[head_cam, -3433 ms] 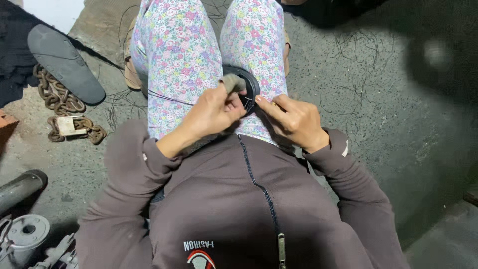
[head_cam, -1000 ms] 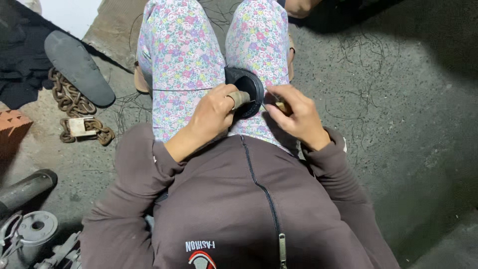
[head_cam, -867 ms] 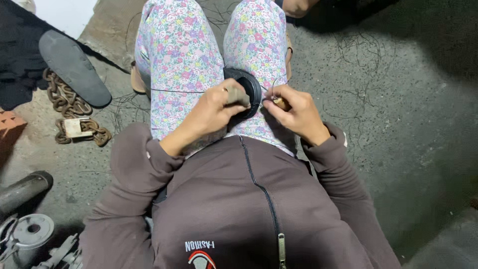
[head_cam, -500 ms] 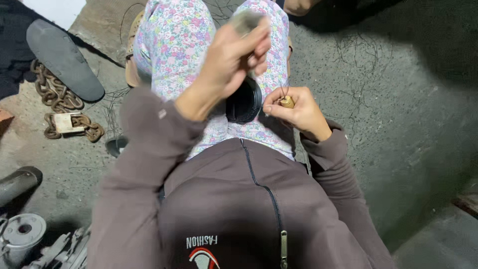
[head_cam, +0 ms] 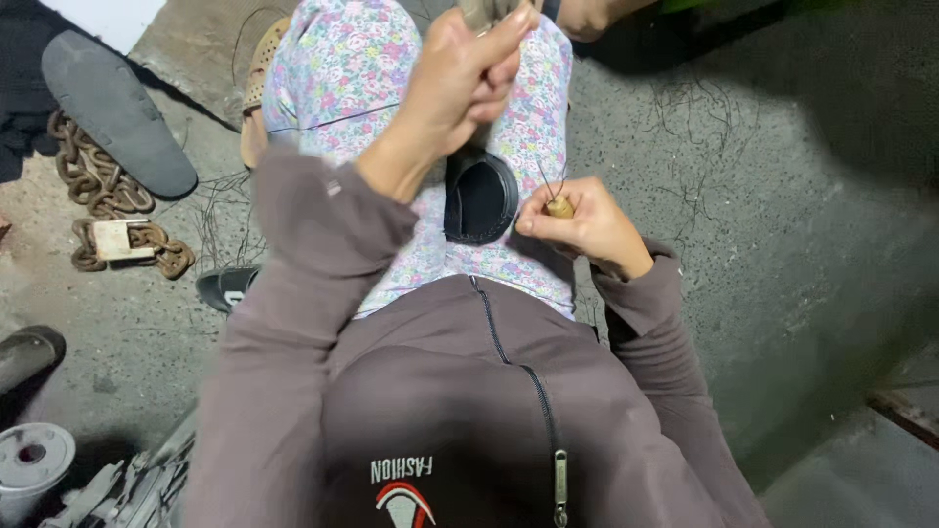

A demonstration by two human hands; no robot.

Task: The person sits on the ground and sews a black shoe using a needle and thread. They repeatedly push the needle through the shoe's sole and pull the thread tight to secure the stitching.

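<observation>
I sit on the ground in floral trousers and a brown zip jacket. A round black piece (head_cam: 480,197) lies on my lap between my thighs. My left hand (head_cam: 468,68) is raised high near the top edge, its fingers closed on a small grey object that is partly cut off by the frame. My right hand (head_cam: 577,223) rests on my right thigh beside the black piece, gripping a tool with a small wooden handle (head_cam: 558,206) whose thin metal point sticks upward.
A grey sandal (head_cam: 115,110), a rusty chain with a padlock (head_cam: 115,238) and a dark shoe (head_cam: 223,287) lie on the concrete at my left. Metal parts (head_cam: 34,460) sit at bottom left. Thin wire scraps are scattered on the ground at right.
My left hand lifted from the black piece on my lap up toward the top of the view, carrying the grey object. My right hand stayed on the thigh with the wooden-handled tool.
</observation>
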